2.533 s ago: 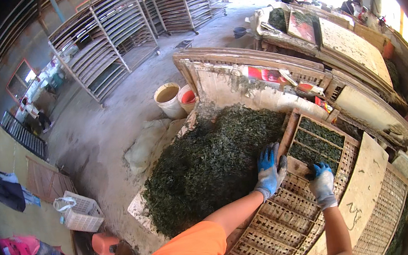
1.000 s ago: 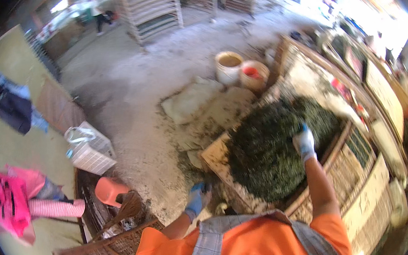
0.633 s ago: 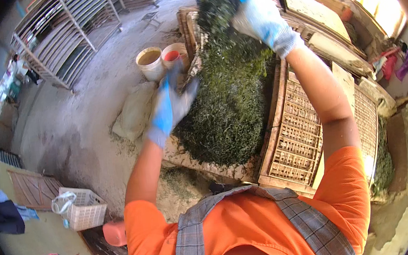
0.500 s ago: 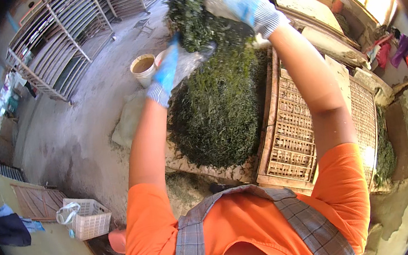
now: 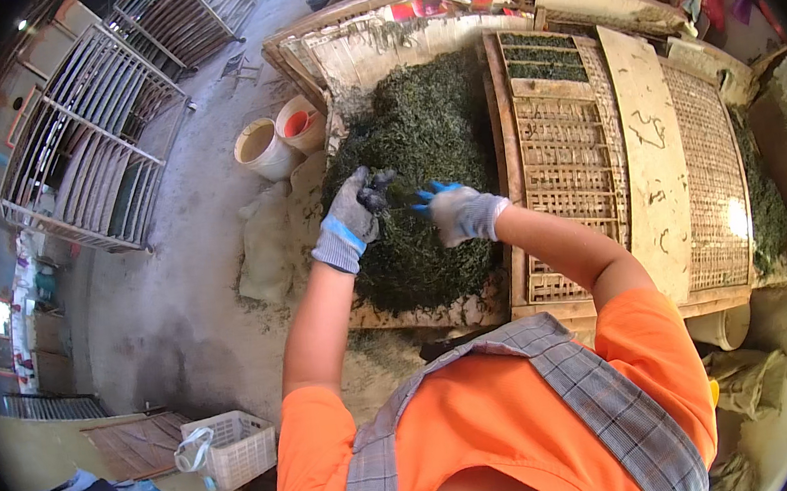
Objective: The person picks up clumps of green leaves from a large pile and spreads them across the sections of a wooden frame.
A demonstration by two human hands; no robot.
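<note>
A broad heap of dark green, thin, twisted leaves that look like tea [image 5: 432, 112] fills a wooden-sided bed in front of me. Over its near left part is my left hand [image 5: 350, 216], in a grey and blue knit glove. Its darker fingers are loosely bent and apart, close to some leaves; no firm hold shows. To its right, just above the heap, my right hand [image 5: 459, 214] wears the same kind of glove. Its blue fingers are spread and point left, with nothing seen between them.
Slatted wooden frames [image 5: 563, 170] and a pale board [image 5: 652, 151] border the heap on the right. Two buckets [image 5: 266, 149] stand left of it, one holding something red. Tall tray racks [image 5: 89, 134] stand far left; a plastic crate [image 5: 232, 446] sits near left.
Both hands have come down and nearer from the far end, where leaves were falling in a stream beneath them. The leaves now lie in the heap, and the hands have parted from that falling bunch.
</note>
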